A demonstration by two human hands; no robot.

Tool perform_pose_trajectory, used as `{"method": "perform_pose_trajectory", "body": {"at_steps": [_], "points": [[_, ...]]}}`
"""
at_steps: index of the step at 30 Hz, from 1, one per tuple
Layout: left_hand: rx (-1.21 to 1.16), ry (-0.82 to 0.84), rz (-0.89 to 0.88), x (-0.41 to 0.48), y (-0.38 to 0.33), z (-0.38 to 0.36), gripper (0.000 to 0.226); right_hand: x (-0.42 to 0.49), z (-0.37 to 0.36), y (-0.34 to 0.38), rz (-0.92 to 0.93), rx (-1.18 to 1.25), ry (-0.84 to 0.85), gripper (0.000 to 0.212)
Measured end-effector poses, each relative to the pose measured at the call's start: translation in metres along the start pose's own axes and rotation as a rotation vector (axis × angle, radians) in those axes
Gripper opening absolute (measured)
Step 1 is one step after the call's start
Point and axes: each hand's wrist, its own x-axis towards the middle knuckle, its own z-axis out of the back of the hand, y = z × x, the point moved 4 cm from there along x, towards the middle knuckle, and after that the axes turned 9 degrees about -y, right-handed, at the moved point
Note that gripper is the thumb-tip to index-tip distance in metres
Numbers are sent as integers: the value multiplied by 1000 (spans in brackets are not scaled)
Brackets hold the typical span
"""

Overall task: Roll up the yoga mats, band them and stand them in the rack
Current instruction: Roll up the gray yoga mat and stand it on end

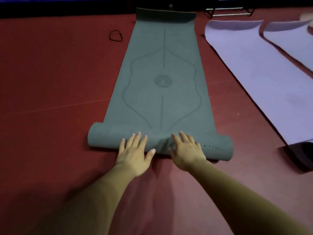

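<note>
Both of your hands are flat and spread wide, holding nothing. Your left hand point(133, 154) and your right hand point(186, 150) press side by side on top of the roll point(105, 138), near its middle. The fingers point(138, 138) are straight and point away from you, and the left thumb sticks out toward the right hand. The heels of both hands hang over the near edge of the roll, above the floor.

The red floor point(50, 73) fills the scene, with a few faint seam lines running across it. The green mat point(162, 68) lies on it straight ahead of you, running from near to far. Its near end is wound into that roll under your palms, which lies crosswise. The rest of it lies open and flat, showing a printed centre line, curved outlines and a round emblem. Its far end curls up a little.

To the right, well apart from the green one, a lilac mat point(254, 78) lies unrolled at an angle. A second lilac mat point(293, 39) lies just beside it, further right. At the near end of the first, a dark curled edge point(299, 155) rises from the floor at the right border; you cannot tell what it is.

A metal frame point(230, 13) stands far off on the right, against the dark wall.

A black band point(115, 40) lies as a loose loop on the floor, just left of the green mat's far end.
</note>
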Motion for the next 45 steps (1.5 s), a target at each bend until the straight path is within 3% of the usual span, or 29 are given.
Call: {"method": "perform_pose_trajectory", "body": {"at_steps": [4,7,10,13,15,19,24,27,29,33,36,41,45], "points": [[32,-104,-37,63,0,-31,70,48,-37,-18,19,-54,-47,72],[6,-98,-51,93,-5,-44,69,59,-59,-21,18,-68,-54,76],[24,-79,-41,94,-1,-55,70,50,-66,-19,46,-119,-164,73],[128,-129,-115,63,8,-61,75,28,-71,-17,112,-189,-182,65],[146,-182,-190,43,11,-65,85,15,-78,-14,151,-239,-137,72],[75,-153,-191,18,18,-79,70,-5,-97,-7,158,-199,-65,67],[152,-134,-212,-20,20,-86,67,-38,-108,-1,201,-232,-33,77],[171,-111,-266,-42,21,-87,85,-57,-115,5,190,-142,0,67],[118,-119,-308,-59,20,-93,83,-72,-122,6,216,-122,-22,63],[37,-219,-309,-99,25,-118,64,-108,-143,-6,274,-145,-157,74],[105,-236,-306,-120,27,-130,58,-130,-163,-12,281,-97,-297,61],[126,-153,-236,-162,32,-145,61,-166,-188,-3,218,-18,-231,60],[157,-203,-246,-192,26,-156,60,-192,-193,1,261,-59,-236,60]]}}
